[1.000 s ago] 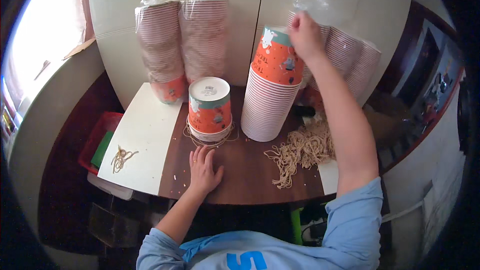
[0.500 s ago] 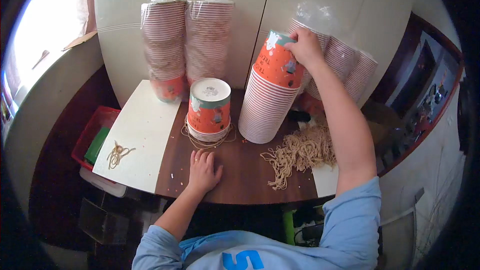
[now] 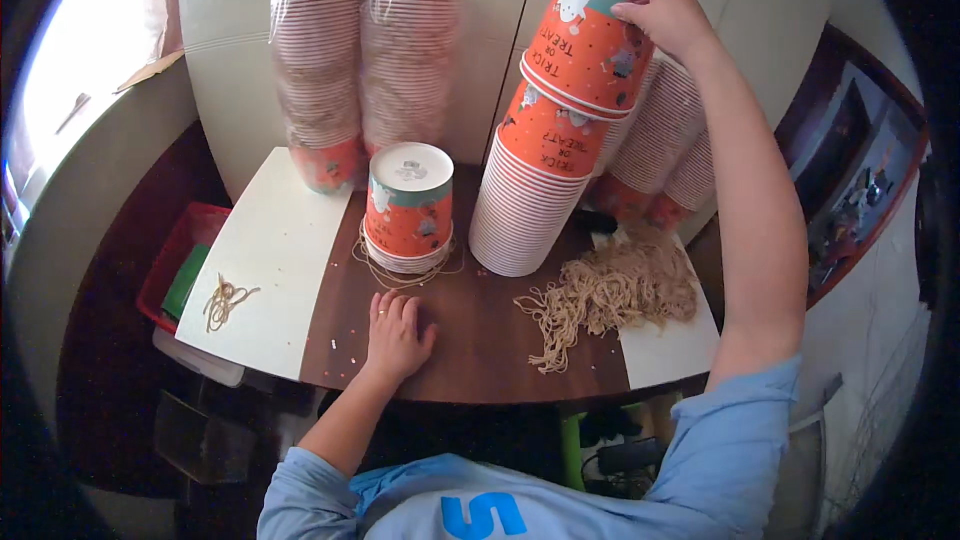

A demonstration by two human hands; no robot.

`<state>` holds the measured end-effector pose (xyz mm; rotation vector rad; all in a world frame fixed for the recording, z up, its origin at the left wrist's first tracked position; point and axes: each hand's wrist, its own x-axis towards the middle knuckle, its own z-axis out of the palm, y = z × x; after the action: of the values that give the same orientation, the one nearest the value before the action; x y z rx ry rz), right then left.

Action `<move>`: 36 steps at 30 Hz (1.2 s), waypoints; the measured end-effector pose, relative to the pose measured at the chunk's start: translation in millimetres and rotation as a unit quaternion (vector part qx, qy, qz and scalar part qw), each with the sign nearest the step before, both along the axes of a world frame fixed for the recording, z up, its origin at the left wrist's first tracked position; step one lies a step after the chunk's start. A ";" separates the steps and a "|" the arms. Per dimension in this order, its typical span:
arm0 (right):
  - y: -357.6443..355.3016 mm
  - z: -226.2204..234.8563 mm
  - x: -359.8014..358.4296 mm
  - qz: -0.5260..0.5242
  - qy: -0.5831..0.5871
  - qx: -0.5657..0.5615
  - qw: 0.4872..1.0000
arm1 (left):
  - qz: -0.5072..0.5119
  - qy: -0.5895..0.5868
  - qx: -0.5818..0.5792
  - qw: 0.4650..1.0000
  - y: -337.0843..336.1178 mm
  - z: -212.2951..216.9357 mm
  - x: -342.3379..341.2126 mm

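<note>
Orange bucket (image 3: 585,55), 1, inverted: base edge pinched by right hand (image 3: 662,12), above right bucket stack (image 3: 530,205). Left hand (image 3: 398,342): loosely spread, resting on near tabletop (image 3: 490,350).

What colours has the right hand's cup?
The cup is mostly orange with a teal band; head view.

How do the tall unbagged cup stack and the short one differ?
Height: the tall stack rises above the short stack.
Hold: the right hand grips the tall stack's raised top; the short stack stands unheld.
String loops around the short stack's base; none shows around the tall stack.
Shared: both are inverted orange cups with teal bands.
</note>
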<state>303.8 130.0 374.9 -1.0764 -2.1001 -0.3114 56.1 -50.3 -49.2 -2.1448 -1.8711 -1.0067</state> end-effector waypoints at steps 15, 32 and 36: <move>-43.3 11.1 45.4 -0.027 0.110 0.151 0.982 | -0.186 -0.476 -0.074 0.856 44.5 53.4 18.4; -128.7 -76.7 63.7 0.263 0.493 0.136 0.818 | -0.316 -0.528 -0.130 0.777 89.4 149.1 53.3; -154.5 -207.6 62.2 0.219 0.649 -0.245 0.686 | -0.305 -0.620 -0.212 0.691 62.6 82.4 8.9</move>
<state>366.0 -24.5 167.3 -0.6183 -0.9829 1.0453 65.0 12.3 33.2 -2.6585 -1.7529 -3.0535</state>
